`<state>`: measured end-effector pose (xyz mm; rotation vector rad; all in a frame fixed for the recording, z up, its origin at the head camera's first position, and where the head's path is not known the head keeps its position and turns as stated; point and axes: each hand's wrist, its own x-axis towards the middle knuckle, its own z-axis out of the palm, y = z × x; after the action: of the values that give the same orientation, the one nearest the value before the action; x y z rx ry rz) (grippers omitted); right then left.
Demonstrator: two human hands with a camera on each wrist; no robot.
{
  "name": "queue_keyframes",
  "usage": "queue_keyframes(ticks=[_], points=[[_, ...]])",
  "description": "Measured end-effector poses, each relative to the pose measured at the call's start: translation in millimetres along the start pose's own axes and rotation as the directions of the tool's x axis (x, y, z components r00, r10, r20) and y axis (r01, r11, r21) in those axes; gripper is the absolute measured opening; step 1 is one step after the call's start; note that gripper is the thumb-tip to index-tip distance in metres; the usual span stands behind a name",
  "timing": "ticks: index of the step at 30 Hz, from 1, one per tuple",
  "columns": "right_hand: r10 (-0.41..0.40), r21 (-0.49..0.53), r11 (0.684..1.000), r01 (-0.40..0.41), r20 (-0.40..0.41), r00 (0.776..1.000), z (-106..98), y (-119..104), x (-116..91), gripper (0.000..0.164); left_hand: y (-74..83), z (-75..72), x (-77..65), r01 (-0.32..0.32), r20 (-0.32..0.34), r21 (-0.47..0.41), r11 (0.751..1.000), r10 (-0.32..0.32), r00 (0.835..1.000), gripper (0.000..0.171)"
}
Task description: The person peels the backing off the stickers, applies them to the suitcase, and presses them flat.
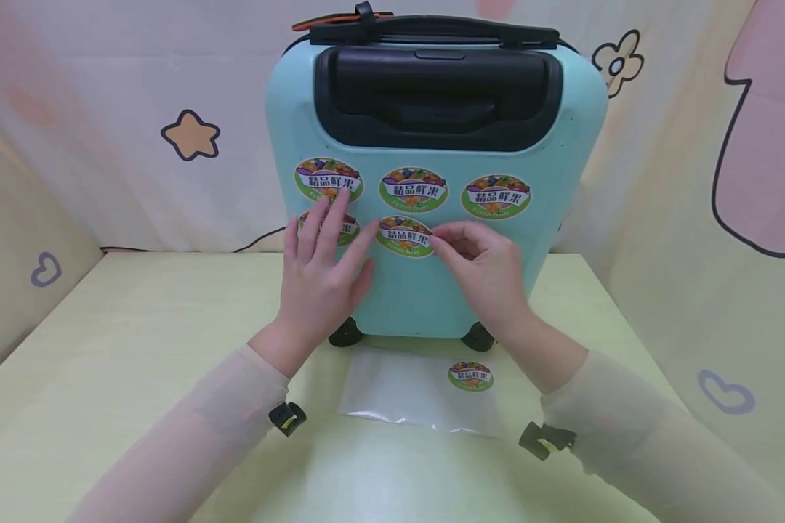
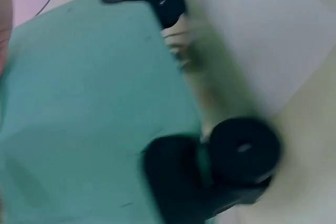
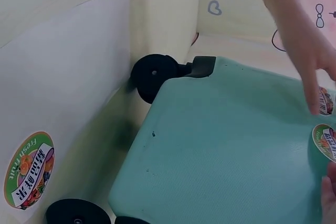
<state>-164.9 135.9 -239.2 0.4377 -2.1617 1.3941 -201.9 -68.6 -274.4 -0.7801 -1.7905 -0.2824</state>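
Observation:
A mint-green suitcase (image 1: 425,298) stands upright, its face towards me, bearing oval fruit stickers. In the head view, three of them form an upper row, including a left sticker (image 1: 317,171), a middle sticker (image 1: 413,190) and a right sticker (image 1: 496,197). Below, my right hand (image 1: 487,272) pinches the right edge of a lower sticker (image 1: 402,247) between thumb and index finger. My left hand (image 1: 320,280) lies spread over the left side, index fingertip at that sticker's left edge. Its other fingers partly hide the lower-left sticker (image 1: 348,231). The left wrist view is blurred and shows the suitcase (image 2: 94,93).
On the table (image 1: 137,363), before the suitcase, lies a white glossy sheet (image 1: 399,385) with one sticker (image 1: 471,376) on it. Black wheels (image 1: 346,333) carry the suitcase. Patterned cloth (image 1: 105,145) hangs behind and at both sides.

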Motion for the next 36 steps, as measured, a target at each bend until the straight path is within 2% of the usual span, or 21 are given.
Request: queue_keyframes(ticks=[3, 6, 10, 13, 17, 20, 23, 28, 32, 36], points=[[-0.017, -0.02, 1.0, 0.016, -0.011, 1.0, 1, 0, 0, 0.016, -5.5, -7.3, 21.2, -0.02, -0.008, 0.033, 0.999, 0.02, 1.0, 0.057], [-0.037, -0.036, 0.999, 0.036, -0.024, 0.999, 1, 1, 0, 0.015, -10.7, -16.5, 45.9, -0.058, 0.018, 0.062, 0.996, 0.057, 0.998, 0.07], [-0.061, -0.039, 0.997, 0.059, -0.037, 0.997, 3, 4, 0, 0.014, -15.3, -26.7, 74.9, -0.128, 0.109, 0.076, 0.989, 0.119, 0.987, 0.078], [-0.081, -0.039, 0.996, 0.079, -0.052, 0.995, 4, 6, 0, 0.012, -15.4, -31.2, 88.6, -0.171, 0.211, 0.108, 0.979, 0.145, 0.967, 0.083], [-0.118, -0.047, 0.992, 0.115, -0.071, 0.991, 5, 8, 1, 0.01, -12.3, -32.7, 95.3, -0.185, 0.309, 0.127, 0.974, 0.139, 0.941, 0.089], [-0.144, -0.058, 0.988, 0.14, -0.077, 0.987, 6, 8, 1, 0.01, -10.8, -32.1, 96.1, -0.176, 0.338, 0.107, 0.978, 0.131, 0.932, 0.097], [-0.164, -0.07, 0.985, 0.159, -0.081, 0.983, 7, 7, 1, 0.009, -11.3, -31.6, 95.9, -0.183, 0.355, 0.095, 0.979, 0.138, 0.925, 0.101], [-0.19, -0.097, 0.979, 0.181, -0.088, 0.978, 7, 8, 0, 0.008, -14.6, -30.6, 95.8, -0.229, 0.35, 0.104, 0.968, 0.18, 0.919, 0.1], [-0.207, -0.119, 0.973, 0.196, -0.094, 0.974, 8, 9, 1, 0.007, -15.9, -30.7, 96.2, -0.278, 0.354, 0.151, 0.949, 0.211, 0.911, 0.102], [-0.232, -0.134, 0.967, 0.218, -0.097, 0.968, 9, 10, 2, 0.006, -14.4, -31.4, 96.4, -0.299, 0.381, 0.197, 0.934, 0.208, 0.901, 0.102]])
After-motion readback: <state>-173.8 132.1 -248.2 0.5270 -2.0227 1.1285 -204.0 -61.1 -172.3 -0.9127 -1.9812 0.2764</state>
